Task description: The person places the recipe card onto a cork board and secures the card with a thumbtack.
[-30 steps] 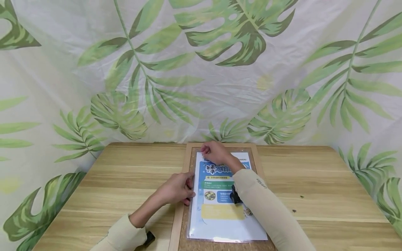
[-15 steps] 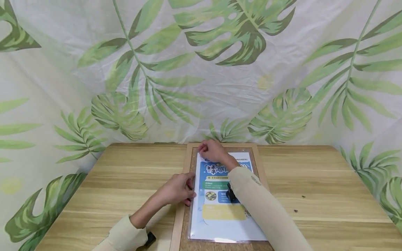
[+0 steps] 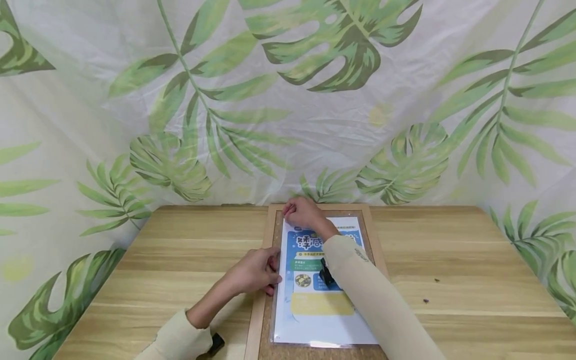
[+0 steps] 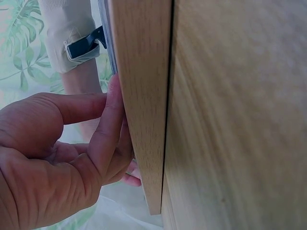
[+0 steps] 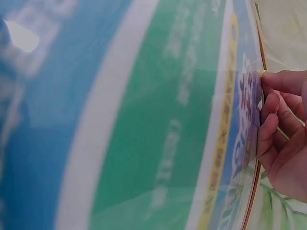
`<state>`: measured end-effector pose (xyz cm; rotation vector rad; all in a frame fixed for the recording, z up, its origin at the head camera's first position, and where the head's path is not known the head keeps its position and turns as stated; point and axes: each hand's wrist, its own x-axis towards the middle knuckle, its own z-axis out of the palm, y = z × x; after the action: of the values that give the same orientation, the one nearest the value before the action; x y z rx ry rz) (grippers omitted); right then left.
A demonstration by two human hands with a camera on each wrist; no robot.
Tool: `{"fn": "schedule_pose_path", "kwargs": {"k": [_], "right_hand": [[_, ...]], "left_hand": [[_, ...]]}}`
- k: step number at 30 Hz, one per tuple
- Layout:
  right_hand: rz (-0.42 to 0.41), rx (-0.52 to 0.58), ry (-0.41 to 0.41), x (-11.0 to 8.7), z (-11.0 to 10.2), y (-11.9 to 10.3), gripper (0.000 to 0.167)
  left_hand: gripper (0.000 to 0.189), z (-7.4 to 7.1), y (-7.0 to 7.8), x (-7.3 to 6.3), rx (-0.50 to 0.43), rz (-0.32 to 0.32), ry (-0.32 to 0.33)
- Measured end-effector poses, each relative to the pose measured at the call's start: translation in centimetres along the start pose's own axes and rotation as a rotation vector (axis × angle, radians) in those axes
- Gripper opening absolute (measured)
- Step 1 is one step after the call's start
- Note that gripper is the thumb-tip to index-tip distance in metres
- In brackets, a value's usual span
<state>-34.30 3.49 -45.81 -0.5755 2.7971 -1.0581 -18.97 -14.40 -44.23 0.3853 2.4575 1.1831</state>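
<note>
A laminated poster (image 3: 324, 327) with blue, green and yellow blocks lies on a wood-framed cork board (image 3: 366, 352). My left hand (image 3: 252, 272) is at the poster's left edge, thumb and fingertips pinching there. In the left wrist view, the same hand (image 4: 62, 148) lies along the board's wooden frame (image 4: 139, 96). My right hand (image 3: 303, 212) is bent over the poster's top left corner. Under its thumb and forefinger, the right wrist view shows a small yellow pushpin (image 5: 262, 73); its tip is hidden. The other fingers curl near the poster's edge.
The board sits on a wood-grain table (image 3: 189, 245), its far end near the leaf-print cloth (image 3: 252, 165). Small dark specks (image 3: 426, 301) lie on the table to the right. A dark camera mount (image 3: 326, 275) on the right sleeve overlaps the poster.
My right hand has shifted slightly left and away from me to the poster's top left corner, its forearm swinging left. The left hand stays at the left edge.
</note>
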Motion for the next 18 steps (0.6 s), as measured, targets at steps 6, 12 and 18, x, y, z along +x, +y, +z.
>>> {"fn": "schedule_pose_path", "kwargs": {"k": [6,12,18], "right_hand": [[0.026,-0.023,-0.005,0.13,-0.12,-0.32,0.020],[0.079,-0.014,0.024,0.27,0.05,-0.13,0.020],[0.100,-0.005,0.049,-0.14,0.18,0.05,0.017]], "left_hand": [[0.056,-0.09,0.16,-0.04,0.004,0.000,0.003],[0.058,-0.02,0.29,-0.12,0.010,-0.002,0.000],[0.051,0.10,0.30,-0.15,0.015,-0.007,0.004]]}}
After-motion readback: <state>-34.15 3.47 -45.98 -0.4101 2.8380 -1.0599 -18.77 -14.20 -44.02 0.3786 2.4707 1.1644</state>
